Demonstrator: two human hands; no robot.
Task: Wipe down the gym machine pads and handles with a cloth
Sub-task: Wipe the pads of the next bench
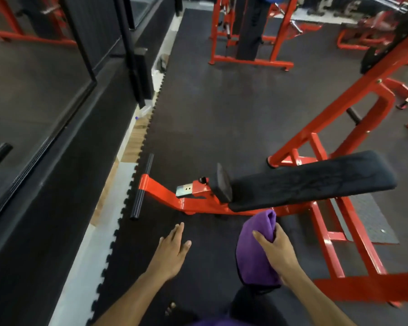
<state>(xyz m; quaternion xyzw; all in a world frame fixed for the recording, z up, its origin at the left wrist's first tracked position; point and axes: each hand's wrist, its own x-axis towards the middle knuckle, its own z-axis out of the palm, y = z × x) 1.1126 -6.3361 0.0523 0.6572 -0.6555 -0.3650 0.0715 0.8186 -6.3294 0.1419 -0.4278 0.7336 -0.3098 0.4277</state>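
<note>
A red-framed bench machine stands in front of me with a long black back pad and a small black seat pad at its left end. A black bar crosses the frame's foot at the left. My right hand grips a folded purple cloth just below the near edge of the back pad, not touching it. My left hand hovers over the floor mat with fingers straight and holds nothing.
Black rubber floor mat spreads around the bench. A mirror wall runs along the left. More red machines stand at the back. The bench's red frame extends to the right, near my right arm.
</note>
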